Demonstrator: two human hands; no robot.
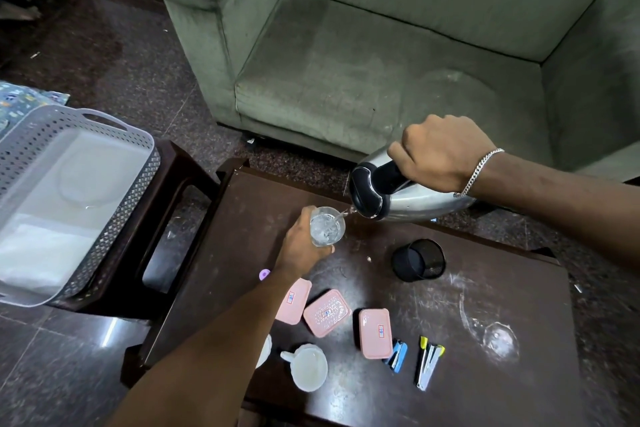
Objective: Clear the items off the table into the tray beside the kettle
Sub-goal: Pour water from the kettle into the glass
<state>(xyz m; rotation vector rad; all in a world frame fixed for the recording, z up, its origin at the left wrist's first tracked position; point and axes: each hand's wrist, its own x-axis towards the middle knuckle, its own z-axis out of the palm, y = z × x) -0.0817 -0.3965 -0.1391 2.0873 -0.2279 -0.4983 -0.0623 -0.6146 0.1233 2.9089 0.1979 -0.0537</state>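
The grey perforated tray (104, 218) is sitting on a dark stool at the left, well apart from both hands and separate from the desk (485, 305); a clear round item is lying on its pale floor. The steel kettle (415, 199) is being held above the far edge of the desk, tilted spout-down toward the left. The right hand (440, 156) is closing fully around its black handle, a silver bracelet (479, 170) lying at the wrist. A thin stream of water is running from the spout into a clear glass (327, 226), which the left hand (301, 246) is gripping from the left side, fingers wrapping round its wall. Nearer the camera, the remaining items are lying on the desk below and between the forearms: a black mesh pen cup (418, 259) tipped on its side, three pink lidded boxes (327, 313) in a row, one partly under the left forearm, a white mug (309, 367), a blue stapler (395, 355), a yellow-tipped stapler (427, 367), a second clear glass (491, 333) lying on its side at the right, and a small purple object (265, 274) beside the left wrist. A green sofa (398, 45) is standing beyond the desk.
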